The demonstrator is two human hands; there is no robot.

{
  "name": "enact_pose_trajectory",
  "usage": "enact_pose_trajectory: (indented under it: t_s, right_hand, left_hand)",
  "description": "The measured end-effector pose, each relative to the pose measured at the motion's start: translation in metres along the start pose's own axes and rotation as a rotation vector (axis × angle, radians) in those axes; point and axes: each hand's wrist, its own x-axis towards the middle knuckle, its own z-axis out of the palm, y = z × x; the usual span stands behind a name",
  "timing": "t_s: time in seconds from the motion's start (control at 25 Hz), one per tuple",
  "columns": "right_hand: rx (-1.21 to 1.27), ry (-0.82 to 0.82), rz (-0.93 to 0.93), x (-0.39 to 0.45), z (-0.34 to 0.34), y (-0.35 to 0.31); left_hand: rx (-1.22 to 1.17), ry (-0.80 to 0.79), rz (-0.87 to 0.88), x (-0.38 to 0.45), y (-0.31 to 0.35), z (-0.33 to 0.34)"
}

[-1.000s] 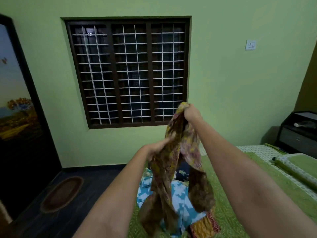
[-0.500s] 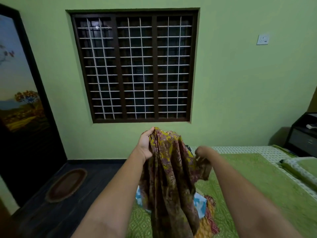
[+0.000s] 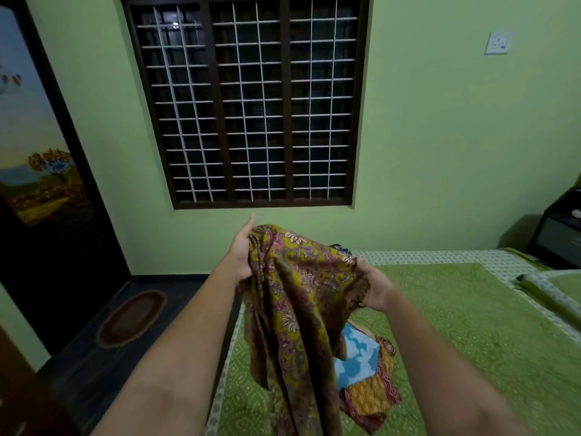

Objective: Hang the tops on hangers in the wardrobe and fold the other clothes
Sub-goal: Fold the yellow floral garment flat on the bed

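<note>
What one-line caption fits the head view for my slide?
Both hands, left hand and right hand, hold a floral garment up over more clothes on the green bed.

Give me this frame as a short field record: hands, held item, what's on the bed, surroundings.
left hand: grips the upper left edge of the floral garment, thumb raised
right hand: grips the garment's upper right edge, lower than the left
floral garment: mustard and maroon print, held up above the bed, hanging bunched, not spread
bed: green patterned cover
clothes pile: blue and white piece plus orange and red prints, lying on the bed behind the garment
window: dark frame with grille, on the wall ahead
hanger: none visible
</note>
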Motion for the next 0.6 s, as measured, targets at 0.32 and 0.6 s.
enact_pose_trajectory:
  t_s: [0.32,0.6]
  right_hand:
    - [-0.191,0.103,-0.281,-0.014,-0.013,-0.099]
    - [-0.413,0.160,-0.260,-0.018,-0.034,-0.114]
  left_hand:
    - [0.103,0.269,0.054,-0.006,0.029,-0.078]
    - [0.294,0.450,0.142,0.013,0.061,-0.106]
